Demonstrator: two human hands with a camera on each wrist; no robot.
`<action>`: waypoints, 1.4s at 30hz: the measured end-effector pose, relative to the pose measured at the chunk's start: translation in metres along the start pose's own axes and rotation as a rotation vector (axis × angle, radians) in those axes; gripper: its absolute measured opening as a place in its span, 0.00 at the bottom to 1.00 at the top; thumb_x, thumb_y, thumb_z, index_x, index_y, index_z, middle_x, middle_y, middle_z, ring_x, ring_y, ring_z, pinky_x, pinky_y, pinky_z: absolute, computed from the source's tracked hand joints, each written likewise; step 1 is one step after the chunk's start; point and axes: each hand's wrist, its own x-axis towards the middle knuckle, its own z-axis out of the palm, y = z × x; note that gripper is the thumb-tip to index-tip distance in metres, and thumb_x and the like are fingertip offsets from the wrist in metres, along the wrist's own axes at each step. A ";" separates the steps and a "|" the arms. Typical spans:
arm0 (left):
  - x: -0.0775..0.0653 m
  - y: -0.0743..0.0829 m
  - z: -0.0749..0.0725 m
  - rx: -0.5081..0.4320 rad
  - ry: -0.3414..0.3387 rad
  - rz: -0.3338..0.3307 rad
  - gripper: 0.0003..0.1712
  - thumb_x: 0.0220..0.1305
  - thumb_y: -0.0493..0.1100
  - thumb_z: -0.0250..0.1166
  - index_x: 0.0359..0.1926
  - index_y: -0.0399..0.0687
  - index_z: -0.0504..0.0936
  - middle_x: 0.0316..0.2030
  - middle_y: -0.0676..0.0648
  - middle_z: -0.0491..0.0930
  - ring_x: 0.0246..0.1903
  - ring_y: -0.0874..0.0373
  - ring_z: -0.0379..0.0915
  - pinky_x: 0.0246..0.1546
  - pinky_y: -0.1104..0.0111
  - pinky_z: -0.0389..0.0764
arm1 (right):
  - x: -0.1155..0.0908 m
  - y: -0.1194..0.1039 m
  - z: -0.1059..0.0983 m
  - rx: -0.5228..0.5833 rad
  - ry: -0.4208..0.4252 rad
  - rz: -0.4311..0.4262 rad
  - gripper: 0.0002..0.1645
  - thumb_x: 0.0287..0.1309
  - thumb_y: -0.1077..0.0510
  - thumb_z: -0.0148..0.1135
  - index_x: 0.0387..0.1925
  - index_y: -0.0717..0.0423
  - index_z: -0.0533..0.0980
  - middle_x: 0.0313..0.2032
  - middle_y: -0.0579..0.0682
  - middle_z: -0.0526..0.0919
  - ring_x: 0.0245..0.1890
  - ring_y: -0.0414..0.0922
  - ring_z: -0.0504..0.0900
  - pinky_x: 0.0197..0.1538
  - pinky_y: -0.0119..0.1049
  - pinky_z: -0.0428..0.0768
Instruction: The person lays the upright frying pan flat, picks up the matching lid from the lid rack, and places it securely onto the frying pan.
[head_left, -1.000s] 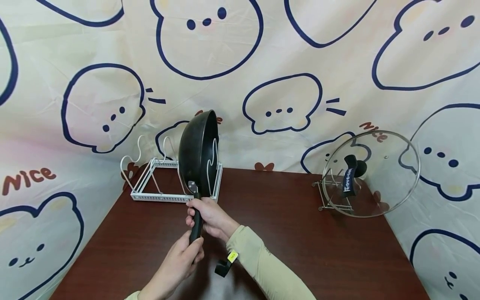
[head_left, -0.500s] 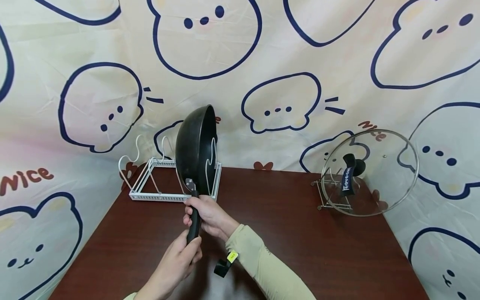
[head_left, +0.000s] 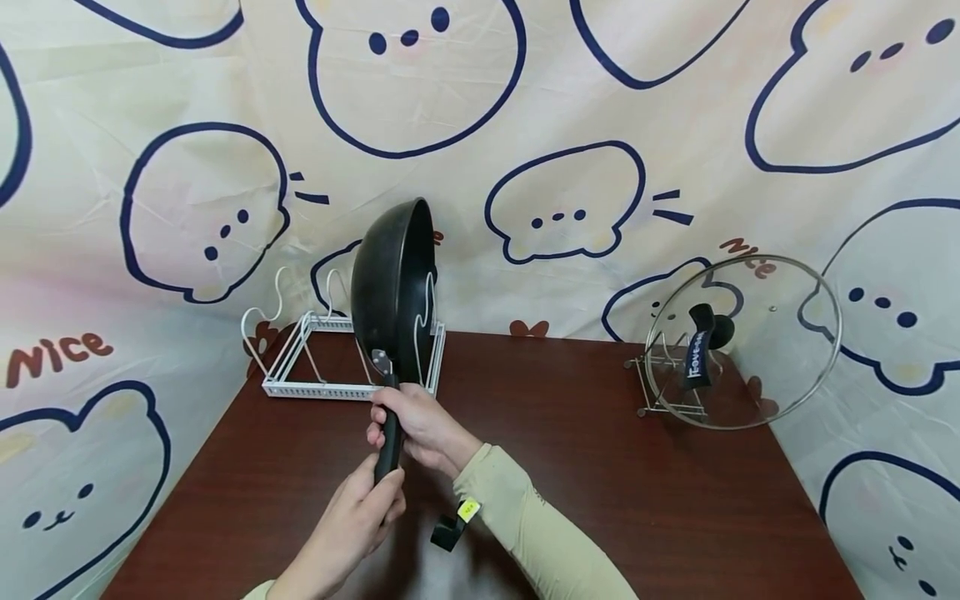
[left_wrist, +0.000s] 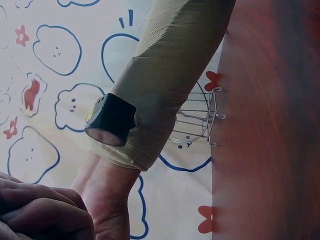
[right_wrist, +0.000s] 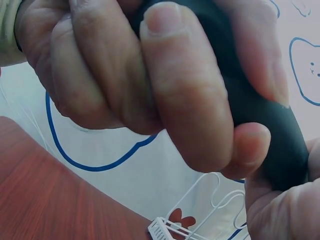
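Note:
A black wok (head_left: 390, 287) stands on edge at the right part of the white wire rack (head_left: 318, 390), its hollow side facing right. One of the rack's curved wires shows in front of the wok's inside. Whether its lower edge touches the rack is hidden. My left hand (head_left: 352, 517) grips the rear end of the wok's black handle (head_left: 388, 446). Closer to the wok, my right hand (head_left: 423, 429) wraps the same handle. In the right wrist view, the left hand's fingers (right_wrist: 185, 85) curl round the handle, with part of the right hand (right_wrist: 285, 215) at lower right.
A glass lid (head_left: 798, 392) with a black knob stands upright in a small metal rack (head_left: 651, 387) at the table's right. Two tall white wire loops (head_left: 258, 321) rise at the white rack's left end. A printed cloth (head_left: 562, 292) hangs behind the brown table (head_left: 570, 467).
The wok's upper rim has risen a little against the white rack. Both hands keep their grip on the handle, and the glass lid stays where it was.

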 end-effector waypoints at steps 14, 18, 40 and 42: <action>-0.007 0.007 0.000 0.008 -0.005 0.038 0.14 0.79 0.45 0.53 0.40 0.37 0.65 0.18 0.50 0.66 0.11 0.62 0.52 0.10 0.76 0.57 | -0.005 -0.008 0.005 -0.013 -0.017 -0.016 0.06 0.71 0.58 0.55 0.39 0.54 0.67 0.20 0.44 0.72 0.17 0.37 0.78 0.27 0.27 0.81; -0.009 0.010 0.000 0.008 -0.013 0.039 0.14 0.80 0.45 0.52 0.40 0.38 0.65 0.18 0.51 0.65 0.11 0.63 0.52 0.10 0.76 0.57 | -0.007 -0.011 0.006 -0.017 -0.014 -0.020 0.06 0.71 0.58 0.55 0.38 0.54 0.67 0.20 0.44 0.72 0.17 0.37 0.78 0.27 0.28 0.81; -0.016 0.027 -0.001 0.069 0.016 0.087 0.12 0.79 0.43 0.54 0.40 0.39 0.66 0.17 0.51 0.65 0.12 0.62 0.56 0.12 0.73 0.59 | -0.022 -0.032 0.019 -0.050 -0.083 -0.090 0.08 0.75 0.58 0.53 0.35 0.54 0.68 0.20 0.45 0.73 0.17 0.37 0.78 0.30 0.29 0.83; -0.017 0.028 -0.001 0.070 0.020 0.086 0.11 0.79 0.42 0.54 0.40 0.39 0.66 0.17 0.51 0.65 0.12 0.62 0.56 0.12 0.73 0.59 | -0.023 -0.035 0.020 -0.053 -0.094 -0.093 0.08 0.75 0.58 0.52 0.36 0.54 0.68 0.20 0.45 0.73 0.17 0.37 0.79 0.30 0.29 0.83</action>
